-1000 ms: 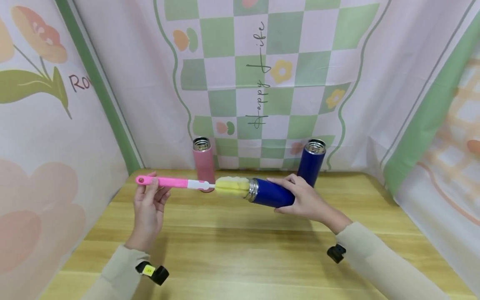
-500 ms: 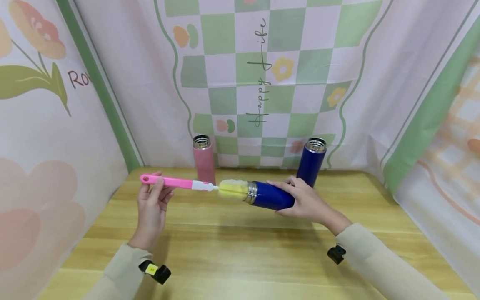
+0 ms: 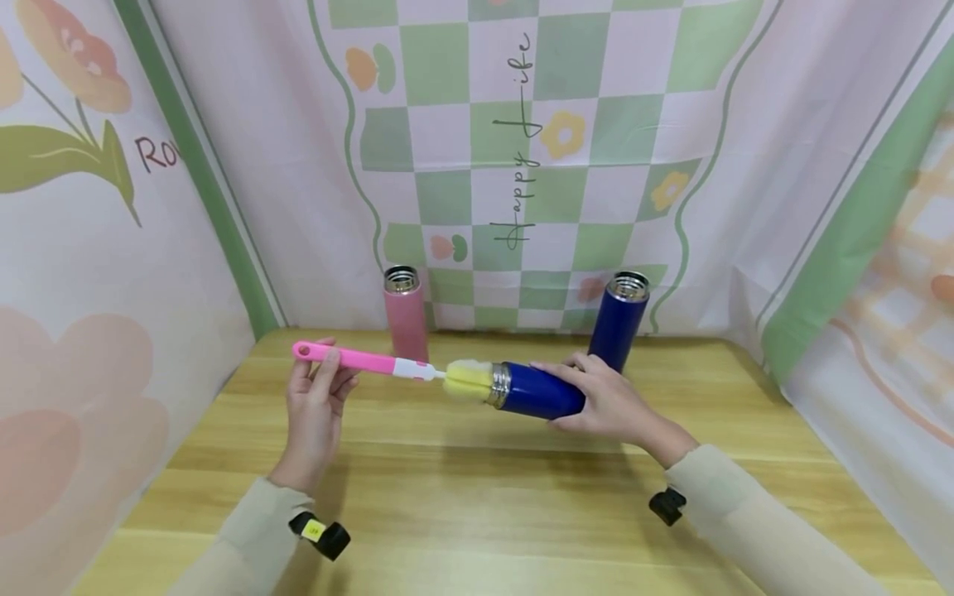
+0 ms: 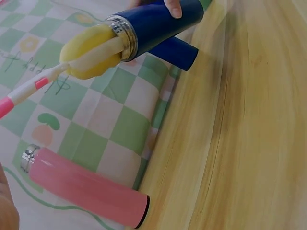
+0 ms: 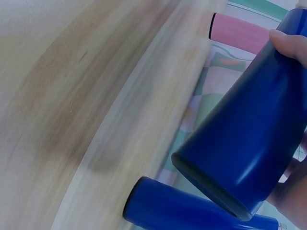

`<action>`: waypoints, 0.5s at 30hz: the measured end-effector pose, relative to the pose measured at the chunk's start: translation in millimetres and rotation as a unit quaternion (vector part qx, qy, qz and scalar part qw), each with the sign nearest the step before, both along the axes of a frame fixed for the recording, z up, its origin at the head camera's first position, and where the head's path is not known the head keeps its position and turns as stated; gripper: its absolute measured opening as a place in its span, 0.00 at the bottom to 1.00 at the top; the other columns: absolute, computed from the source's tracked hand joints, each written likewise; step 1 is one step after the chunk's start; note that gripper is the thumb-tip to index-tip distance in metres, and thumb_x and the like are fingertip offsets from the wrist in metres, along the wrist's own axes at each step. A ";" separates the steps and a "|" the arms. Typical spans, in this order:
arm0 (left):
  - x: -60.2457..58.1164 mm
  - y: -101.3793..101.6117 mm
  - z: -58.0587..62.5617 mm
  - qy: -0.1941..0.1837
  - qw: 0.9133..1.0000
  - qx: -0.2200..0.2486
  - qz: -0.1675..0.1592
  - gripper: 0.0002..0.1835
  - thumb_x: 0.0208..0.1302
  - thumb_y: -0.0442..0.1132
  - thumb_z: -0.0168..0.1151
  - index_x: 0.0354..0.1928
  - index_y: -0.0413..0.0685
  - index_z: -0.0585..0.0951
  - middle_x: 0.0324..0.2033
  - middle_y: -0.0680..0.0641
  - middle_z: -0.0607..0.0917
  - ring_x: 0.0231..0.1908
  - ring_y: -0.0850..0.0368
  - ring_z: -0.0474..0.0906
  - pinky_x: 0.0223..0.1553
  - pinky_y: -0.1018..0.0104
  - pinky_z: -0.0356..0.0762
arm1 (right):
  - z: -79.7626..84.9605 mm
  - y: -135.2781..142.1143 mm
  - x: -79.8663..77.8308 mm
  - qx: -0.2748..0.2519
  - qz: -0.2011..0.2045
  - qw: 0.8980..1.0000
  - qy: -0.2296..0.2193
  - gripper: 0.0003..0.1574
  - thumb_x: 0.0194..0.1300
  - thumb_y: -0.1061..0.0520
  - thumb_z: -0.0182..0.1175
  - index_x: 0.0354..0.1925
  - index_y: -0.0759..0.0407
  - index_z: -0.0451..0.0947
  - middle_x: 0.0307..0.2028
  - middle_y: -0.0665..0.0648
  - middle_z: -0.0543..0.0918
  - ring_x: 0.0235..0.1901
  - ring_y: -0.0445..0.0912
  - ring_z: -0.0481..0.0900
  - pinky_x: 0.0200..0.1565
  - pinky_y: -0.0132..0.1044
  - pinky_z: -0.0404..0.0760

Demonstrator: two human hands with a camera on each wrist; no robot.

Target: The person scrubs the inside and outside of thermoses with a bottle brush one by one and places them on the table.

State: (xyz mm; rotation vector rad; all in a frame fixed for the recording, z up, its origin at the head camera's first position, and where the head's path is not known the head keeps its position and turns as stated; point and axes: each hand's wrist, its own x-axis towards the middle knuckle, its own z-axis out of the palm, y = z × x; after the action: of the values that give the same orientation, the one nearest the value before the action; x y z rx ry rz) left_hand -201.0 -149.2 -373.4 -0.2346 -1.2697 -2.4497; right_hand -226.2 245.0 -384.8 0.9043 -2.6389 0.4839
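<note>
My left hand (image 3: 316, 414) pinches the pink handle of a bottle brush (image 3: 365, 361) between thumb and fingers. Its yellow sponge head (image 4: 88, 51) sits partly inside the steel mouth of a blue thermos bottle (image 3: 540, 391), with the rest of the sponge outside. The bottle lies tilted nearly on its side above the table, its mouth facing left. My right hand (image 3: 611, 397) grips it around the body near the base, thumb and fingers on opposite sides. In the right wrist view the bottle's dark base (image 5: 211, 187) faces the camera.
A pink thermos bottle (image 3: 407, 319) stands uncapped at the back left of the wooden table (image 3: 477, 513). Another blue thermos bottle (image 3: 620, 319) stands uncapped at the back right, behind my right hand. A checked curtain (image 3: 492, 199) hangs right behind the table's far edge.
My left hand has moved right with the brush, and more of the yellow sponge has gone into the bottle's mouth. My right hand and the blue bottle have stayed nearly still.
</note>
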 end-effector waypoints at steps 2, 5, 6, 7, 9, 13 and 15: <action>-0.6 1.8 -0.4 0.002 1.000 -0.002 -0.002 0.08 0.74 0.37 0.59 0.51 0.45 0.78 0.33 0.49 0.86 0.32 0.60 0.85 0.36 0.72 0.86 | 0.2 -0.9 0.0 -0.001 0.002 1.000 0.000 0.55 0.43 0.44 0.82 0.70 0.36 0.70 0.50 0.54 0.77 0.48 0.53 0.75 0.47 0.53 0.81; -0.6 4.5 -2.1 -0.003 1.000 -0.020 -0.004 0.09 0.75 0.37 0.58 0.52 0.44 0.77 0.35 0.49 0.86 0.33 0.60 0.85 0.37 0.72 0.86 | 0.6 -2.8 0.2 0.002 0.011 1.000 -0.004 0.55 0.44 0.44 0.82 0.70 0.36 0.70 0.50 0.54 0.77 0.49 0.53 0.75 0.47 0.53 0.81; -0.4 5.6 -2.6 -0.006 1.000 -0.027 -0.004 0.09 0.75 0.38 0.57 0.52 0.45 0.77 0.35 0.49 0.86 0.33 0.60 0.85 0.38 0.72 0.86 | 0.4 -3.2 0.1 0.004 0.014 1.000 -0.005 0.55 0.44 0.43 0.82 0.70 0.36 0.70 0.50 0.54 0.77 0.49 0.53 0.75 0.47 0.53 0.81; -0.3 6.6 -3.2 -0.008 0.999 -0.033 -0.005 0.10 0.75 0.38 0.57 0.53 0.44 0.76 0.35 0.49 0.86 0.33 0.61 0.85 0.38 0.72 0.86 | 0.4 -3.7 0.0 0.005 0.016 1.000 -0.005 0.55 0.44 0.43 0.82 0.70 0.36 0.70 0.50 0.54 0.77 0.49 0.52 0.75 0.47 0.53 0.81; -0.1 8.7 -4.2 -0.011 0.999 -0.046 -0.007 0.09 0.76 0.38 0.57 0.53 0.46 0.77 0.37 0.50 0.85 0.34 0.61 0.84 0.39 0.72 0.86 | 0.2 -4.4 -0.1 0.003 0.017 1.000 -0.007 0.55 0.44 0.44 0.82 0.70 0.36 0.70 0.50 0.53 0.77 0.49 0.52 0.75 0.48 0.53 0.81; -0.5 11.5 -4.6 -0.012 0.998 -0.066 -0.011 0.08 0.76 0.39 0.56 0.52 0.50 0.77 0.37 0.50 0.85 0.35 0.61 0.84 0.41 0.71 0.86 | -0.5 -4.0 -0.1 -0.001 0.010 1.000 -0.012 0.56 0.43 0.44 0.82 0.70 0.36 0.70 0.49 0.52 0.76 0.48 0.51 0.75 0.47 0.52 0.81; -0.6 11.8 -4.1 -0.013 0.997 -0.074 -0.011 0.07 0.76 0.39 0.56 0.52 0.51 0.77 0.38 0.50 0.85 0.36 0.61 0.84 0.42 0.71 0.86 | -1.0 -4.1 -0.2 -0.001 0.008 1.000 -0.016 0.56 0.44 0.43 0.82 0.70 0.35 0.69 0.49 0.52 0.76 0.48 0.51 0.74 0.47 0.52 0.81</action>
State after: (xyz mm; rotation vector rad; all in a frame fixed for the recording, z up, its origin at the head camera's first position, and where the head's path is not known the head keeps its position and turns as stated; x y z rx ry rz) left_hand -201.6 -137.4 -377.5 -0.2575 -1.4679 -2.3858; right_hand -226.4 240.9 -385.8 0.9256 -2.6617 0.5107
